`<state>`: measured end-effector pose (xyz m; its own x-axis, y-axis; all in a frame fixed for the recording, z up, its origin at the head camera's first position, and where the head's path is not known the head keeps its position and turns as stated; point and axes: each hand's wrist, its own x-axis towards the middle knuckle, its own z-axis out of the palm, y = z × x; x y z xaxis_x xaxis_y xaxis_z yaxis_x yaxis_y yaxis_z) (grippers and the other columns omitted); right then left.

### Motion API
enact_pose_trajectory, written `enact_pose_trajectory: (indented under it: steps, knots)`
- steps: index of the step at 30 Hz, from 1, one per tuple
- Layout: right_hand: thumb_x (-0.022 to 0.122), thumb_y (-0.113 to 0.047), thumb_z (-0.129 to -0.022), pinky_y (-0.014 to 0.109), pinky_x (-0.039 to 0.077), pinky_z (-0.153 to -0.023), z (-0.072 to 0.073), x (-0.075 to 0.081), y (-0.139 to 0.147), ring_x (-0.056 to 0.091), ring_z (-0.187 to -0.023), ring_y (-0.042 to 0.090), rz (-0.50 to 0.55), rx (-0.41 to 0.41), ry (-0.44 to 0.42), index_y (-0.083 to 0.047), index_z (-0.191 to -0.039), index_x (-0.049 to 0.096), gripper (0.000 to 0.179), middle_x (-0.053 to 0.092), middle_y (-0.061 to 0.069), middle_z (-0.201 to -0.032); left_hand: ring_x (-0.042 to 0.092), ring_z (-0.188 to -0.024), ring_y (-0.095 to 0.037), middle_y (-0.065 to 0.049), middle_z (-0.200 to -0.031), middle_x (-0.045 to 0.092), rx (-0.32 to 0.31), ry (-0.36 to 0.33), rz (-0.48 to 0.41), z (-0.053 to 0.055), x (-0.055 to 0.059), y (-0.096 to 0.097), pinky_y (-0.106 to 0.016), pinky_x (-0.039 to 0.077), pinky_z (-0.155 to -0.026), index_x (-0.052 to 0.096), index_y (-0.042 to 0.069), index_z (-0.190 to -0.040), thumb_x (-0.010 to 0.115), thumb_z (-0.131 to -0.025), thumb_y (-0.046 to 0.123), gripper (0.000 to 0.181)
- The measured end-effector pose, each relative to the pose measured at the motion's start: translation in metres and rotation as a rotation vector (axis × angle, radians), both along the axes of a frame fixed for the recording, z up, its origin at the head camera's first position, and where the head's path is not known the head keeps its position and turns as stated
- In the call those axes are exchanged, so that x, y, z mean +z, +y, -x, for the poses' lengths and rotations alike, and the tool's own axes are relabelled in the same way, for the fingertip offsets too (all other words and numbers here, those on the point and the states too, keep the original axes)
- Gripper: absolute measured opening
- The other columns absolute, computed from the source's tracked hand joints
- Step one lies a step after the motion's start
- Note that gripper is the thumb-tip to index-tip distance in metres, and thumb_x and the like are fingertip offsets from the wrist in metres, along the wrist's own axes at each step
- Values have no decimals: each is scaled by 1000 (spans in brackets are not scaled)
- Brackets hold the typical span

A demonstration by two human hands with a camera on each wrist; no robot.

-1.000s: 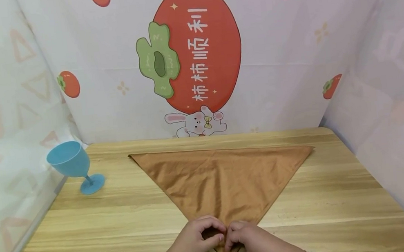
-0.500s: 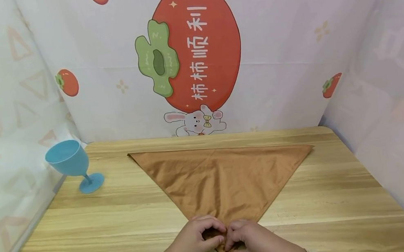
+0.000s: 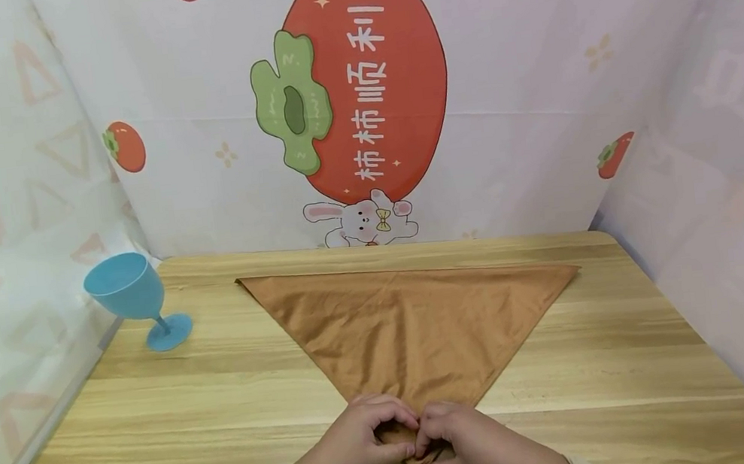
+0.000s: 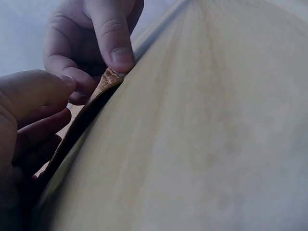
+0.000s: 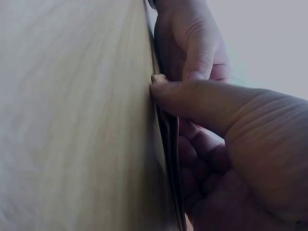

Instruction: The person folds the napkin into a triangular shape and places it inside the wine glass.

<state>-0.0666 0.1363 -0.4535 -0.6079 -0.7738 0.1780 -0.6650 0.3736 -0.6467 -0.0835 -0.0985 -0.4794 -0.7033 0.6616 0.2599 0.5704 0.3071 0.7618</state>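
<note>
Head: brown cloth (image 3: 417, 333) lies as a triangle, mostly beyond the hands, near corner between them. Right hand (image 3: 472, 441) pinches that corner; left hand (image 3: 360, 445) curves over cloth beside it, grip uncertain. Blue goblet (image 3: 124, 288) well beyond left hand.

Left wrist: right thumb (image 4: 120, 55) on the corner; dark gap between cloth edge and table (image 4: 168, 144).

Right wrist: both thumbs close together at the corner. Judgement: turn the corner tightly and evenly, left fingers steadying the layers against skewing.
</note>
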Motion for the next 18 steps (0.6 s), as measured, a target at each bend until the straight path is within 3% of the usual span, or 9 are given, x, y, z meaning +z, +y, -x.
enact_pose_trajectory:
  steps: [4,11,18]
  knots:
    - [77,-8,-87,15,49,-76,0,1,0,57,-92,-5,3,-13,21,-26,-96,73,20,61,-17,-100,57,-110,-2,19,-116,66,-13,-12,37,0,2,-1,-36,40,-100,73,30,-103,75,-92,33,12]
    - [79,-18,-88,19,48,-78,0,3,3,52,-92,-4,-40,-22,-35,-26,-99,73,15,56,-18,-99,51,-116,-5,21,-122,61,-38,-38,109,-1,5,-2,-38,38,-102,74,32,-87,79,-88,36,6]
    - [80,-28,-87,25,33,-79,-4,6,4,45,-83,-9,-111,-78,54,-31,-95,78,9,52,-26,-94,49,-119,-7,20,-126,60,-56,-53,138,-1,9,-4,-40,38,-104,74,33,-88,77,-88,40,8]
